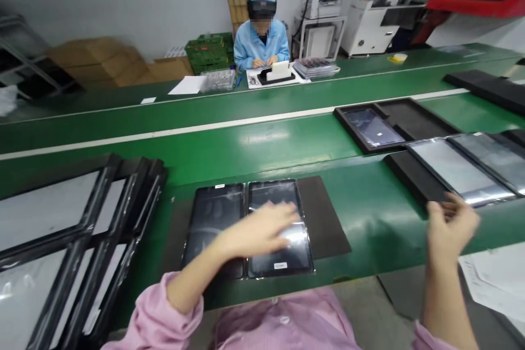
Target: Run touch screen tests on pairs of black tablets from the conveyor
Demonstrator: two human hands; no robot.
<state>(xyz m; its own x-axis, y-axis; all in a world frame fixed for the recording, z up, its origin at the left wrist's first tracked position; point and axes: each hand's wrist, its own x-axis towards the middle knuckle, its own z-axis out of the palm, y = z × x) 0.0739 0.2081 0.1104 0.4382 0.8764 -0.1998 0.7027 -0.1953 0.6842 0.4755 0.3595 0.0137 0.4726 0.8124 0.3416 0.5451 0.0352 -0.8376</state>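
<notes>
Two dark glass panels lie side by side on a black mat in front of me: the left panel and the right panel. My left hand rests flat, fingers spread, on the right panel. My right hand is raised at the near corner of a black tray that holds film-wrapped panels. Its fingers are curled, and I cannot make out anything in them.
Stacked black trays with white sheets fill the left. More trays sit on the green conveyor. Papers lie at the right edge. Across the belt a co-worker in blue works at a bench, with machines and boxes behind.
</notes>
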